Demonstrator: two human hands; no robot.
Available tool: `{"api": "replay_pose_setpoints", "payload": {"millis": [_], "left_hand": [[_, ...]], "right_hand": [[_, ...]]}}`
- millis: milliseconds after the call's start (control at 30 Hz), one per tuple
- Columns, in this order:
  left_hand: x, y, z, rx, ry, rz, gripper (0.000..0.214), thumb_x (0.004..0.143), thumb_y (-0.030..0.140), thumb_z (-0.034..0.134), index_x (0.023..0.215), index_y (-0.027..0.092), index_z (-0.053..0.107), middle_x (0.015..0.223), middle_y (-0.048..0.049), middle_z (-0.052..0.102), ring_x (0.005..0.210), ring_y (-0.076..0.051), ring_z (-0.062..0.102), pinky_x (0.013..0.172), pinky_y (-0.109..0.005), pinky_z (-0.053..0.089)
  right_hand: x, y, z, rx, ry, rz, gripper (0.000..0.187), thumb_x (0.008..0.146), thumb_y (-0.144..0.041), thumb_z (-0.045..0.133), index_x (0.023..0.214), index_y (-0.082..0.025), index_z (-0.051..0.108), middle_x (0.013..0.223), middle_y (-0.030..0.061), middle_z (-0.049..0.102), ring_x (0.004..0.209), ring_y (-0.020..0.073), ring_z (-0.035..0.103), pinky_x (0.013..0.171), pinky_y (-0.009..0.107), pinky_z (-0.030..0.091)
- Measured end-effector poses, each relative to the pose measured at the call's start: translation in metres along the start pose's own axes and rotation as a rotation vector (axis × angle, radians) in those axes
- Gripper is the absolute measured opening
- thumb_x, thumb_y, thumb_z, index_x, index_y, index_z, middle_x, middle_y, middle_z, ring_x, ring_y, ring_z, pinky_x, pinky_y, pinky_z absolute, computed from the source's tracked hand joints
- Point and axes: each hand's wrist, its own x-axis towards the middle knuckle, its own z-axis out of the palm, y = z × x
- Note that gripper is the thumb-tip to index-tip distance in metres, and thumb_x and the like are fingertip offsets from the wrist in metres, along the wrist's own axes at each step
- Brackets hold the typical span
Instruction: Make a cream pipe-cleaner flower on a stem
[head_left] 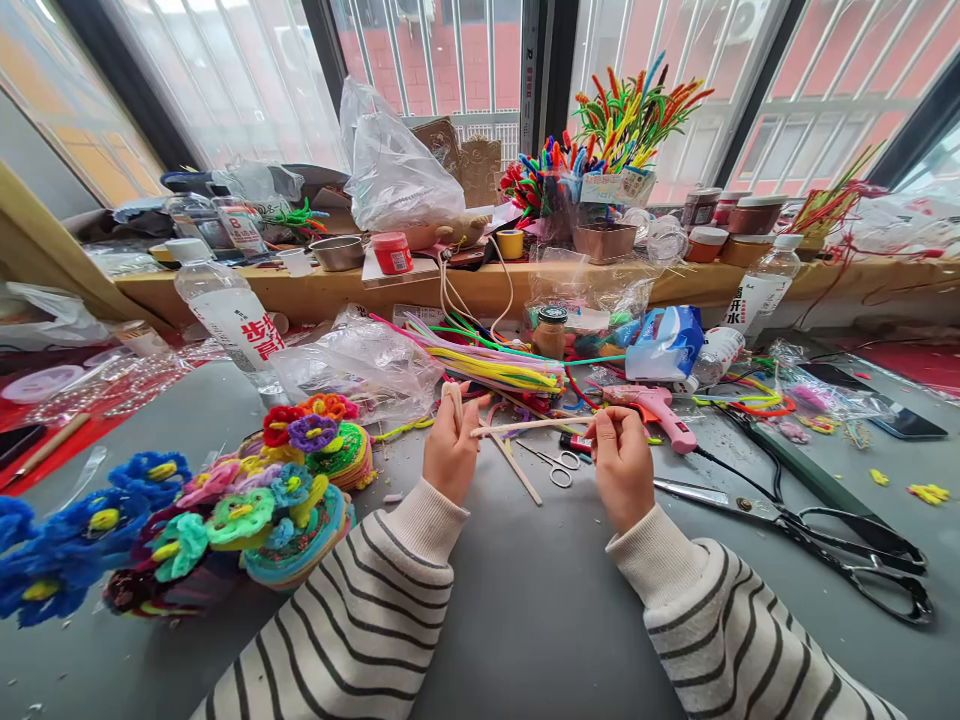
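My left hand (pixel 452 450) is closed on a cream-coloured pipe cleaner (pixel 536 424), with a loop of it showing at the fingertips. The strand runs across to my right hand (pixel 624 468), which pinches its far end. Another pale length (pixel 517 468) slants down from beside my left hand towards the table; whether it belongs to the same piece is unclear. Small scissors (pixel 561 470) lie just beyond the gap between my hands. Large shears (pixel 750 505) rest right of my right hand, and a pink glue gun (pixel 651 408) lies behind it.
Fuzzy pipe-cleaner flowers (pixel 240 520) stand at the left on the grey table (pixel 525 620). Bundled pipe cleaners (pixel 487 360) lie ahead, near a small jar (pixel 551 332) and a blue-white packet (pixel 664 342). Water bottles (pixel 229 310) stand on both sides. A cluttered ledge (pixel 300 285) runs below the windows.
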Motion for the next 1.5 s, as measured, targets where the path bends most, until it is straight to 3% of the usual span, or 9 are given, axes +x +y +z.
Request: {"api": "replay_pose_setpoints", "payload": {"millis": [100, 200, 333, 467, 633, 800, 1033, 1300, 1500], "left_hand": [[-0.001, 0.005, 0.001, -0.030, -0.063, -0.060, 0.042, 0.075, 0.042, 0.031, 0.102, 0.012, 0.043, 0.064, -0.0036, 0.057, 0.031, -0.003, 0.033, 0.031, -0.018, 0.029], [-0.002, 0.004, 0.001, 0.030, -0.152, -0.078, 0.040, 0.072, 0.044, 0.037, 0.093, 0.012, 0.047, 0.052, 0.0007, 0.051, 0.031, -0.004, 0.035, 0.031, -0.017, 0.030], [-0.005, 0.004, 0.003, 0.092, -0.240, -0.078, 0.039, 0.062, 0.035, 0.056, 0.092, 0.013, 0.045, 0.053, 0.0044, 0.047, 0.036, -0.006, 0.044, 0.039, -0.019, 0.039], [-0.007, 0.005, 0.004, 0.091, -0.288, -0.093, 0.036, 0.060, 0.029, 0.057, 0.090, 0.012, 0.045, 0.058, 0.0024, 0.051, 0.041, -0.007, 0.049, 0.045, -0.021, 0.042], [-0.006, 0.003, 0.005, 0.004, -0.346, -0.145, 0.034, 0.058, 0.026, 0.060, 0.086, 0.012, 0.046, 0.059, 0.0017, 0.053, 0.044, -0.008, 0.052, 0.049, -0.022, 0.043], [-0.004, -0.001, 0.005, -0.065, -0.364, -0.194, 0.036, 0.055, 0.025, 0.063, 0.084, 0.012, 0.046, 0.054, 0.0034, 0.054, 0.044, -0.009, 0.053, 0.050, -0.022, 0.045], [-0.004, -0.001, 0.004, -0.253, -0.301, -0.313, 0.035, 0.054, 0.018, 0.065, 0.083, 0.013, 0.045, 0.057, 0.0028, 0.057, 0.056, -0.011, 0.059, 0.061, -0.027, 0.049], [-0.004, 0.003, 0.004, -0.166, -0.287, -0.288, 0.039, 0.050, 0.019, 0.067, 0.082, 0.012, 0.046, 0.065, -0.0006, 0.058, 0.062, -0.015, 0.060, 0.065, -0.032, 0.049], [-0.006, 0.000, 0.006, -0.097, -0.294, -0.247, 0.036, 0.052, 0.023, 0.066, 0.081, 0.014, 0.046, 0.058, 0.0009, 0.058, 0.058, -0.016, 0.060, 0.061, -0.033, 0.050]], "right_hand": [[0.001, 0.002, 0.000, 0.002, 0.023, 0.007, 0.019, 0.077, -0.036, 0.037, 0.075, -0.018, 0.041, 0.060, -0.0016, 0.048, 0.047, 0.0091, 0.043, 0.045, 0.022, 0.034], [0.003, 0.005, -0.001, 0.018, 0.055, 0.014, 0.022, 0.075, -0.039, 0.039, 0.075, -0.017, 0.043, 0.060, -0.0013, 0.049, 0.047, 0.0096, 0.043, 0.046, 0.022, 0.035], [0.005, 0.007, -0.002, 0.076, 0.085, 0.046, 0.025, 0.072, -0.042, 0.042, 0.075, -0.017, 0.045, 0.059, -0.0017, 0.050, 0.046, 0.0091, 0.043, 0.044, 0.022, 0.034], [0.006, 0.003, -0.001, 0.274, 0.070, 0.162, 0.023, 0.068, -0.041, 0.049, 0.073, -0.018, 0.046, 0.056, -0.0036, 0.047, 0.044, 0.0075, 0.040, 0.039, 0.019, 0.031], [0.005, -0.007, 0.001, 0.714, -0.159, 0.442, 0.020, 0.065, -0.035, 0.056, 0.072, -0.017, 0.052, 0.055, -0.0050, 0.045, 0.046, 0.0050, 0.039, 0.037, 0.015, 0.029], [0.001, -0.009, 0.003, 0.784, -0.378, 0.474, 0.015, 0.062, -0.027, 0.062, 0.072, -0.015, 0.061, 0.059, -0.0033, 0.049, 0.051, 0.0033, 0.041, 0.043, 0.013, 0.034], [0.003, -0.007, 0.001, 0.815, -0.298, 0.522, 0.016, 0.064, -0.032, 0.059, 0.070, -0.019, 0.064, 0.080, 0.0005, 0.058, 0.057, 0.0032, 0.048, 0.041, 0.010, 0.037], [0.006, -0.008, 0.000, 0.867, -0.284, 0.600, 0.020, 0.056, -0.020, 0.066, 0.076, -0.019, 0.063, 0.080, -0.0005, 0.063, 0.067, 0.0054, 0.057, 0.054, 0.008, 0.047], [0.007, -0.005, 0.000, 0.816, -0.164, 0.596, 0.017, 0.053, -0.021, 0.068, 0.068, -0.016, 0.063, 0.065, -0.0023, 0.062, 0.050, 0.0025, 0.054, 0.048, 0.008, 0.047]]}}
